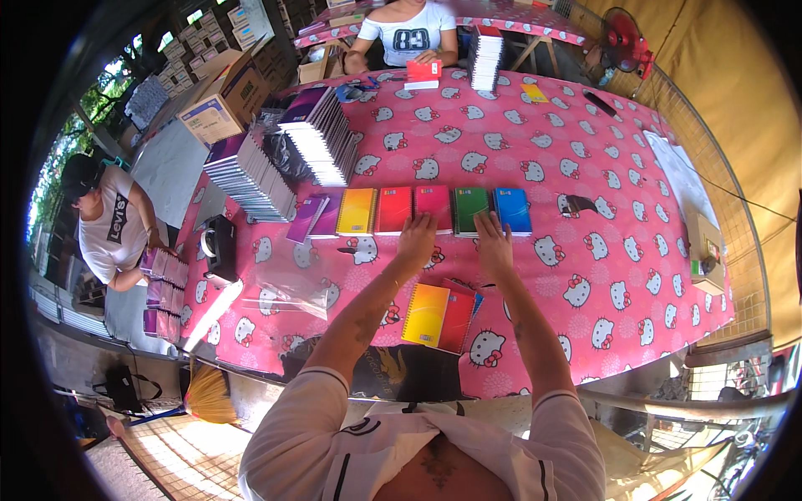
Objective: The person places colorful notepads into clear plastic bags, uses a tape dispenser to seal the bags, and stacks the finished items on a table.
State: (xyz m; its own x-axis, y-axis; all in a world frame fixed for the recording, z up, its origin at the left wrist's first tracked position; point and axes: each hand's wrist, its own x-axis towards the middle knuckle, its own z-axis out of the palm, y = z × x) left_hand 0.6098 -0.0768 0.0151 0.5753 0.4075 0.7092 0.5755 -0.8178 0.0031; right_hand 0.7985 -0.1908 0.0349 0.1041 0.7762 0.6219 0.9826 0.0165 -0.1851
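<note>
A row of spiral notebooks lies side by side across the middle of the table. From left to right come purple [326,215], yellow [357,211], red [394,209], pink [433,204], green [470,205] and blue [515,209]. My left hand [417,238] rests with its fingers stretched over the near edges of the red and pink ones. Over the near edges of the green and blue ones lies my right hand [493,240], fingers extended. Between my forearms sit a yellow notebook [427,315] and a red notebook [457,317], overlapping, with a bit of blue beneath.
Tall notebook stacks [322,138] stand at the back left, near a black tape dispenser [220,249] and clear plastic [288,288]. One person [408,42] sits across the table holding a red notebook; another [117,221] handles purple bundles [164,292] at the left. A cardboard box [706,250] lies right.
</note>
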